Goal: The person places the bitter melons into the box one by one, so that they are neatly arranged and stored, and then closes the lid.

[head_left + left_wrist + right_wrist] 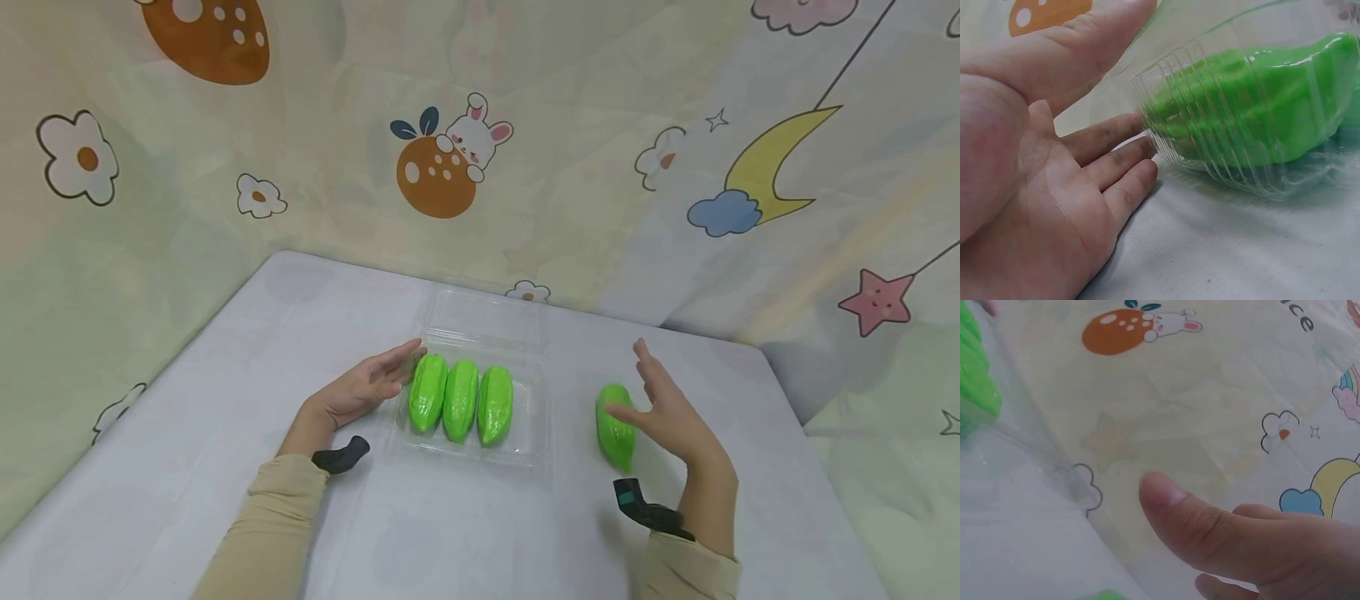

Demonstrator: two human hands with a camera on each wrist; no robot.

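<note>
Three glossy green oblong pieces, like toy vegetables (462, 402), lie side by side in a clear plastic clamshell box (528, 417). My left hand (363, 387) is at the box's left side with its fingers extended. In the left wrist view, its fingertips are right at the ridged clear wall, with a green piece (1260, 106) showing through. A fourth green piece (615, 433) lies on the table to the right of the box. Over it, my right hand (671, 412) is raised with thumb and fingers spread, holding nothing; the thumb overlaps the piece in the head view.
The box's clear lid (486, 315) lies folded back toward the rear edge of the white table (465, 533). Behind the table hangs a printed cloth (585, 167) with a rabbit, flowers and a moon. A black wrist strap (651, 515) sits at the right sleeve.
</note>
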